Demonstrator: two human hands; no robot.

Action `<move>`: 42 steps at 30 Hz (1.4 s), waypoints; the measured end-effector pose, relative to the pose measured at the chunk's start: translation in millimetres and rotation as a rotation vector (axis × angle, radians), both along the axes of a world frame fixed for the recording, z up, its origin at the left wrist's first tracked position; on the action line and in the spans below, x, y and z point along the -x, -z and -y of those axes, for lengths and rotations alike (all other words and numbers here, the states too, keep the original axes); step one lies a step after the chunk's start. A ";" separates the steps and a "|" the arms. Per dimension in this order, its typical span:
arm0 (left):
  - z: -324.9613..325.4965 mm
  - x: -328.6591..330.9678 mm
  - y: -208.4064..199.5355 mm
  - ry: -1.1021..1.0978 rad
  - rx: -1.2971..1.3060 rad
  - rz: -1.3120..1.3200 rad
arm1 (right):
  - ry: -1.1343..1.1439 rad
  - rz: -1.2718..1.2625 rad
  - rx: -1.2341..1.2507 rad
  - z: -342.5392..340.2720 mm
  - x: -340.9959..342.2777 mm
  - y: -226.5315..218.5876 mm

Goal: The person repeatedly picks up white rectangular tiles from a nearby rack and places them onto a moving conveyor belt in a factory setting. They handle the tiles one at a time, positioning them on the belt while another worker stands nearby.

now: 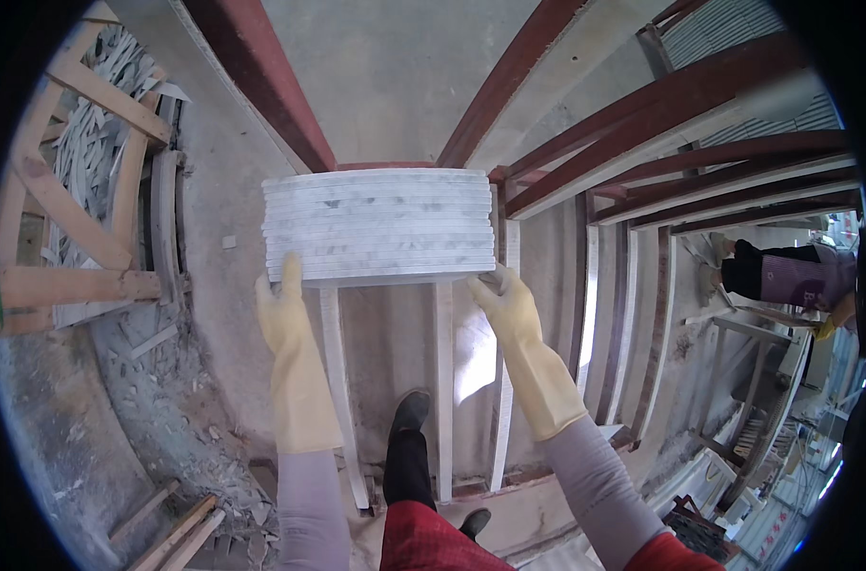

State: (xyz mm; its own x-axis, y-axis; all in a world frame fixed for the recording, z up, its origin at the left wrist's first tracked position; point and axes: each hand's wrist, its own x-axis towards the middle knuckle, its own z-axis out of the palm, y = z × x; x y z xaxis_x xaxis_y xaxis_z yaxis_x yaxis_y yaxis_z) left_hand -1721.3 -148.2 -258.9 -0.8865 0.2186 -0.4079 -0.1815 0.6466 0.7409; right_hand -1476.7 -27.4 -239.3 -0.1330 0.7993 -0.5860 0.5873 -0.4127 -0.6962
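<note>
A tight stack of thin white-and-grey stone slabs (379, 226) rests on the metal frame in front of me, its long edges running left to right. My left hand (284, 303), in a long yellow rubber glove, is closed at the stack's near left corner, one finger lying over the edges. At the near right corner my right hand (502, 297), gloved alike, grips with thumb and fingers bent around the slabs. Fingers beneath or behind the stack are hidden, so how many slabs each hand holds I cannot tell.
Dark red steel beams (266, 81) rise beyond the stack, with white-topped rails (443, 390) below it. A wooden crate (76, 276) holding stone strips stands left, beside rubble (199, 428). Another person (785, 276) works at far right. My shoe (410, 411) is between the rails.
</note>
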 end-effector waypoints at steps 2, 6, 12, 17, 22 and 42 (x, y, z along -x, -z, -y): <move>2.1 1.0 -1.6 0.010 -0.026 0.023 | -0.020 0.032 0.039 -0.9 3.0 -8.9; 7.4 3.5 0.9 0.071 -0.070 -0.011 | -0.093 0.092 0.028 -1.2 1.2 -15.5; 31.4 0.7 15.9 0.016 -0.115 0.058 | -0.078 0.106 0.041 6.2 -8.0 -10.0; 49.3 -3.3 15.0 0.118 -0.323 0.020 | -0.305 -0.153 -0.220 12.3 -18.1 29.2; 67.3 0.5 27.1 0.206 -0.680 0.310 | -0.235 -0.390 -0.097 30.1 -30.2 53.3; 195.3 -433.6 -144.9 0.740 -0.140 0.795 | 1.109 -0.085 0.087 463.4 -443.1 -195.7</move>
